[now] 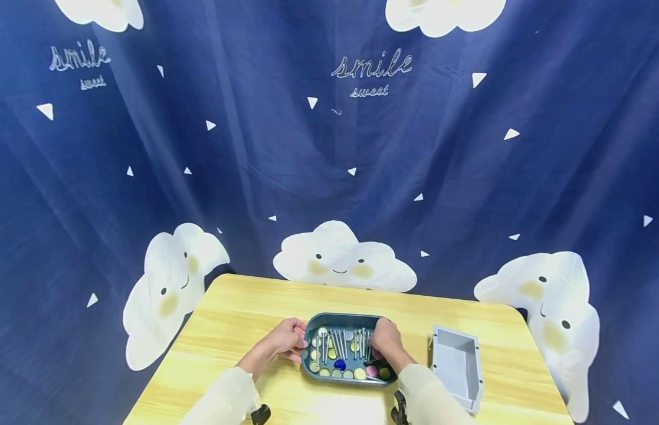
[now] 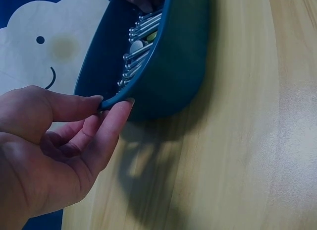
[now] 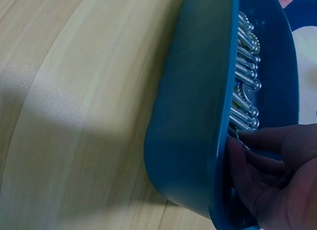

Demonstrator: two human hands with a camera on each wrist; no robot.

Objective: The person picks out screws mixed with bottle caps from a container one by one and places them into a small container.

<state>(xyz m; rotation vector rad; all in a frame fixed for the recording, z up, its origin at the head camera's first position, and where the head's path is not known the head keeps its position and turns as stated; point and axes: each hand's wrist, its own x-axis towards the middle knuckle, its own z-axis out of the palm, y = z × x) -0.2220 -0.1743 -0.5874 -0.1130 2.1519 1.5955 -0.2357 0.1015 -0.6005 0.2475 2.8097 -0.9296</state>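
Observation:
A dark teal tray [image 1: 345,381] with high walls stands on the wooden table. Side by side across its middle lie several long silver bolts [image 1: 340,343], among round bottle caps [image 1: 360,373] in yellow, pink, silver and blue. My left hand [image 1: 288,338] pinches the tray's left rim between thumb and fingers. Reaching inside at the right end, my right hand [image 1: 386,337] has its thumb and fingertips drawn together around the end of a bolt. In the right wrist view the tray wall [image 3: 198,116] hides part of those fingers.
To the right of the tray, a grey rectangular bin [image 1: 456,363] sits on the table [image 1: 244,307], close to my right forearm. Behind the table's far edge hangs a dark blue curtain [image 1: 287,165] with white clouds and triangles.

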